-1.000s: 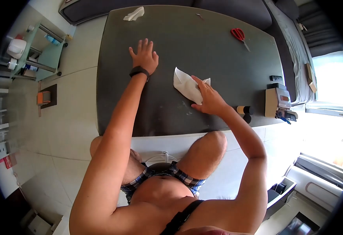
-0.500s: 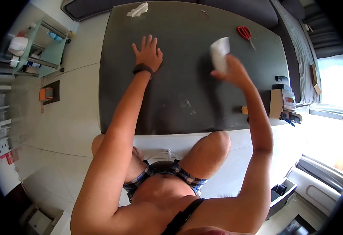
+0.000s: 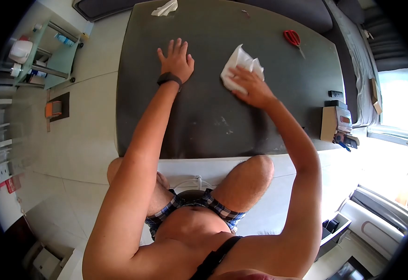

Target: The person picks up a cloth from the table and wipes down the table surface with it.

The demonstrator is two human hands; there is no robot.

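My left hand (image 3: 177, 63) lies flat on the dark table (image 3: 208, 105), fingers spread and nothing in them, with a black band (image 3: 169, 79) on the wrist. Farther right, my right hand (image 3: 254, 88) presses a white paper tissue (image 3: 240, 58) against the tabletop. Its fingers rest over the tissue's lower right part, and the tissue spreads out beyond them. Pale smudges (image 3: 222, 122) mark the table nearer my body.
Red-handled scissors (image 3: 292, 37) lie at the table's far right. Another crumpled tissue (image 3: 165, 8) sits by the far left edge. A box-shaped holder (image 3: 337, 122) and a black remote (image 3: 335, 94) are along the right edge. A wheeled glass shelf (image 3: 57, 58) stands left.
My right hand has moved left and down with the tissue, which was raised and blurred and now lies spread on the table. My left hand has stayed in place.
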